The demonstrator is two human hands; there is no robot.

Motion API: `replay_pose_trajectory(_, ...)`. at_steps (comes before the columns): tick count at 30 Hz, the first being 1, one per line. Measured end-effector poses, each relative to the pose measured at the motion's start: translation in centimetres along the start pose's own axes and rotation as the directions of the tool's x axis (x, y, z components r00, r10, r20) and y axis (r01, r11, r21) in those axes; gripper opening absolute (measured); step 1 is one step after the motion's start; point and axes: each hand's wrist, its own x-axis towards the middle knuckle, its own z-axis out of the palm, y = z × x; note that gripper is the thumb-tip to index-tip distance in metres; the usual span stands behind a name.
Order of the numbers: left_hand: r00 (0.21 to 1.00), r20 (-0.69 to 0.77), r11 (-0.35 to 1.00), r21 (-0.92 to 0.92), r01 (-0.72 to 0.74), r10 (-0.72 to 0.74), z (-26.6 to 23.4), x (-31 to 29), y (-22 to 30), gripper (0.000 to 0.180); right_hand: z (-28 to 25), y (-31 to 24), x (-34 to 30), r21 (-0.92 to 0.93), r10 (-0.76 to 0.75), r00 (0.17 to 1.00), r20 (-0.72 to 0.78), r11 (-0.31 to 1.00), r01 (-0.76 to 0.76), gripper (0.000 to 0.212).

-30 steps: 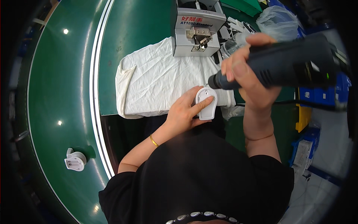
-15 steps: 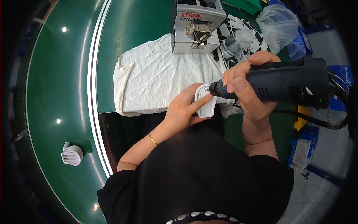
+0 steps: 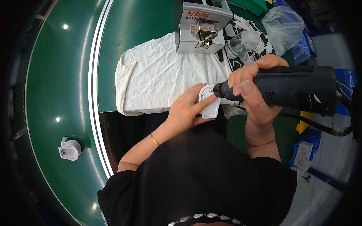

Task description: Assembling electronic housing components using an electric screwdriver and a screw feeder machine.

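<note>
My left hand grips a small white plastic housing with a rounded top and a recessed face, held at the near edge of a white cloth. Its thumb lies across the housing's face. My right hand is wrapped round a dark electric screwdriver, which lies almost level. The driver's nose meets the upper part of the housing, beside my left thumb. Its tip and any screw there are too small to make out.
A grey metal machine stands beyond the cloth. To its right are a clear plastic jar, scattered white and black pieces, and a clear plastic bag. Another white housing rests on the green belt at left. A black cable trails from the driver.
The white housing on the left belt has shifted slightly away from me. My hands keep the same hold, with the driver's nose still at the housing; the view moved a little.
</note>
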Motion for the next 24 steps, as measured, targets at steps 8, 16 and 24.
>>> replay_pose_trajectory(8, 1.000, 0.004, 1.000, -0.008, 0.007, -0.007, -0.01, 0.00, -0.17, 0.070, -0.28, 0.35, 0.03, 0.001, 0.006, 1.000, 0.025, 1.000, -0.006, 0.043)
replay_pose_trajectory(16, 1.000, 0.003, 1.000, 0.011, 0.016, -0.016, 0.15, -0.06, -0.09, 0.069, 0.54, 0.40, 0.08, 0.078, 0.065, 0.998, -0.024, 0.995, -0.063, 0.039)
replay_pose_trajectory(24, 1.000, 0.002, 1.000, 0.023, 0.015, -0.015, 0.21, -0.02, -0.03, 0.068, 0.41, 0.80, 0.21, 0.023, 0.070, 0.998, 0.000, 0.997, -0.070, 0.036)
